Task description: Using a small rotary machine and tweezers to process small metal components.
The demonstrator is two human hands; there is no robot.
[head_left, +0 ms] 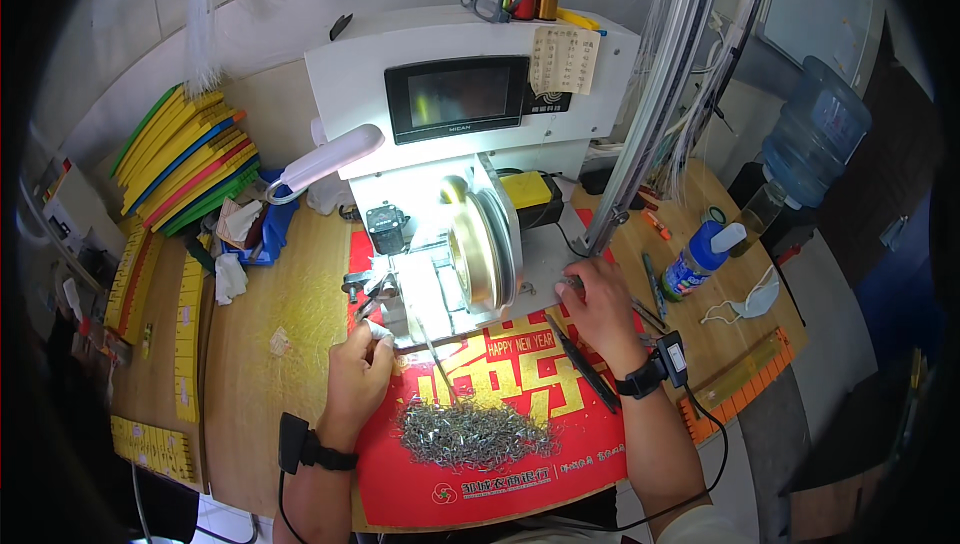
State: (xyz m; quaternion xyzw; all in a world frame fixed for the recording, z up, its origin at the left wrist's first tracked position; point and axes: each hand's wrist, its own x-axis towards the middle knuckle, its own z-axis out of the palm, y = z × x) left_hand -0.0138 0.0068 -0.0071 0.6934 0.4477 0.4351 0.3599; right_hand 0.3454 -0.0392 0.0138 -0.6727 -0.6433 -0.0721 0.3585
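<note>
My left hand (360, 372) is closed in a pinch at the front left of a white bench machine, with something whitish at the fingertips that is too small to make out. Just beyond it are the machine's small metal clamp parts (372, 284) and a brass-coloured wheel (473, 249). At the machine's right base, my right hand (603, 312) has its fingers curled together near the grey base plate (541, 262); what lies between them is hidden. A heap of small metal pieces (478, 434) lies between my forearms on a red printed mat (400, 494).
A lit lamp (335, 159) leans over the work. Black tweezers (585, 369) lie by my right wrist. Farther right stand a blue-labelled bottle (697, 262), a face mask (752, 299) and an upright metal rail (655, 94). Yellow toothed strips (187, 339) lie left. Cables trail from both wristbands.
</note>
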